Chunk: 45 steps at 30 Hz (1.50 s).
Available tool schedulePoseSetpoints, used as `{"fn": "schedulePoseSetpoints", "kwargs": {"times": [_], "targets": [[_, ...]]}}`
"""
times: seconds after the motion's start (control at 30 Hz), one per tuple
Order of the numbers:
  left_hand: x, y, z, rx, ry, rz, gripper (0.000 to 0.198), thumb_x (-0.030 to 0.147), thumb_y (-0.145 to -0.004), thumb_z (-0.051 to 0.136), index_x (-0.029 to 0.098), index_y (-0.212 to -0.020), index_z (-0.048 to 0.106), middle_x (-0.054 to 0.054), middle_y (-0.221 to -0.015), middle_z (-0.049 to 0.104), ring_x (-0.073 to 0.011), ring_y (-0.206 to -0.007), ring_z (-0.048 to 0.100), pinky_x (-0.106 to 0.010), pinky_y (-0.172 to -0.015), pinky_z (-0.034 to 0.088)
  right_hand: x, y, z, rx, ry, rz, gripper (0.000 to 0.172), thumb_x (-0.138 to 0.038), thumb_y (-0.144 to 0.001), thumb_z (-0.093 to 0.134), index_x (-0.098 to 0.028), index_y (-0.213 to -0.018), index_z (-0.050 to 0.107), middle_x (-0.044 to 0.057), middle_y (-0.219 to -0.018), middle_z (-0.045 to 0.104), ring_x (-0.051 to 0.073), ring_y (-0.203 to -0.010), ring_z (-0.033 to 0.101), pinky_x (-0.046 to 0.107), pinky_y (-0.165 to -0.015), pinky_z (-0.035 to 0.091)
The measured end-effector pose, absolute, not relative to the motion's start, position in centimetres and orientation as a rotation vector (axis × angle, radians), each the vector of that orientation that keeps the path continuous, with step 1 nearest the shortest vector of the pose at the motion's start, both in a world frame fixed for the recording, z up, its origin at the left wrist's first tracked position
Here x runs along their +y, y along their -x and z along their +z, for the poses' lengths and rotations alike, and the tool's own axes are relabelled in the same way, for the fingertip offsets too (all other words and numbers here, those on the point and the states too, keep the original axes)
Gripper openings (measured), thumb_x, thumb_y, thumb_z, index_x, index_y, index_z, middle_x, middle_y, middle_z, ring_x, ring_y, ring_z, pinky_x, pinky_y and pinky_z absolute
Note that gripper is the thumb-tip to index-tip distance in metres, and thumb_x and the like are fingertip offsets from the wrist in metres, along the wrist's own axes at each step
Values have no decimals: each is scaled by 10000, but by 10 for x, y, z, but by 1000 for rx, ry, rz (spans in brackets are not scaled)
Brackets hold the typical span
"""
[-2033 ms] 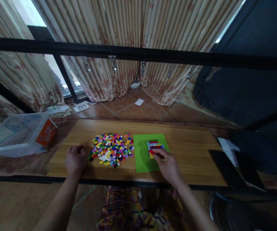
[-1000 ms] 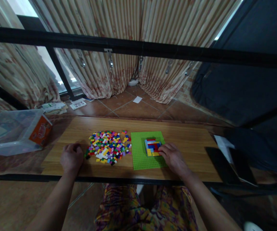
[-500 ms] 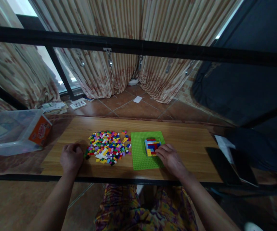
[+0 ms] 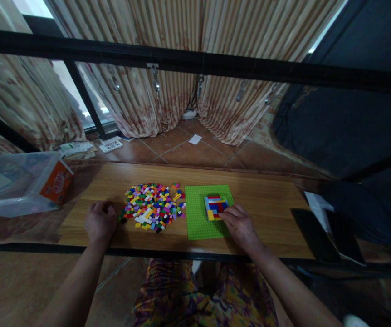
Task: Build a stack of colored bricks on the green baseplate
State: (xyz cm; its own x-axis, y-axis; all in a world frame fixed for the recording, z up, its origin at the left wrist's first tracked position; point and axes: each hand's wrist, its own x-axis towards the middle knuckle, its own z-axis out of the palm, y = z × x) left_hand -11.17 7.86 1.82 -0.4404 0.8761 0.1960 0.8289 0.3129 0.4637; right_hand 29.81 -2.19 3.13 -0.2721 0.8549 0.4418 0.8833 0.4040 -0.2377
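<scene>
A small block structure of red, blue, white and yellow toy bricks (image 4: 213, 210) stands on a green studded baseplate (image 4: 197, 227). My right hand (image 4: 241, 226) is at its right front corner, fingers drawn together in a pinch against the bricks; the fingertips partly cover that corner. My left hand (image 4: 100, 221) rests closed on the tabletop, left of a wide pile of loose multicoloured bricks (image 4: 153, 206). Its fingers curl under, so whatever they might hold is hidden. A few bricks lie between the pile and the baseplate.
The wooden table (image 4: 266, 190) has a dark front edge. At left is a clear plastic bin (image 4: 15, 195) with an orange label. Dark flat objects (image 4: 314, 234) lie at the right end beside white paper (image 4: 316, 206). A black bar (image 4: 195, 61) crosses before the curtains.
The camera view has shifted very slightly. My right hand stays at the block structure's corner with its fingers pinched, and my left hand has not moved on the table.
</scene>
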Motion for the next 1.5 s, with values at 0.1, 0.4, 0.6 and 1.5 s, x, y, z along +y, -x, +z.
{"fn": "schedulePoseSetpoints", "kwargs": {"times": [0.1, 0.4, 0.6, 1.5], "targets": [[79, 113, 17, 2467, -1628, 801, 292, 238, -807, 496, 124, -981, 701, -145, -1074, 643, -275, -931, 616, -388, -797, 491, -22, -297, 32, -2182, 1481, -51, 250, -170, -940, 487, -210, -861, 721, 51, -800, 659, 188, -791, 546, 290, -718, 469], [78, 114, 16, 2441, -1640, 835, 285, 261, -814, 490, 153, -979, 696, -127, -1066, 637, -239, -892, 608, -381, -802, 500, -37, -286, 21, -2114, 1530, -135, 328, -49, -885, 433, -142, -1040, 707, 115, -962, 694, 231, -898, 587, 369, -852, 526], [78, 113, 17, 2441, -1642, 804, 298, 251, -820, 475, 136, -984, 697, -143, -1072, 643, -250, -897, 605, -386, -786, 498, -46, -283, 9, -1874, 1544, -130, 401, -48, -890, 364, -166, -1061, 707, 104, -1040, 708, 216, -965, 611, 386, -887, 534], [77, 112, 6, 2407, -1666, 956, 276, 236, -814, 455, 158, -925, 695, -104, -1004, 656, -220, -943, 607, -320, -829, 467, -43, -165, 13, -1841, 1497, 325, 223, -186, -932, 452, -215, -939, 673, 62, -916, 702, 205, -879, 627, 344, -803, 495]]}}
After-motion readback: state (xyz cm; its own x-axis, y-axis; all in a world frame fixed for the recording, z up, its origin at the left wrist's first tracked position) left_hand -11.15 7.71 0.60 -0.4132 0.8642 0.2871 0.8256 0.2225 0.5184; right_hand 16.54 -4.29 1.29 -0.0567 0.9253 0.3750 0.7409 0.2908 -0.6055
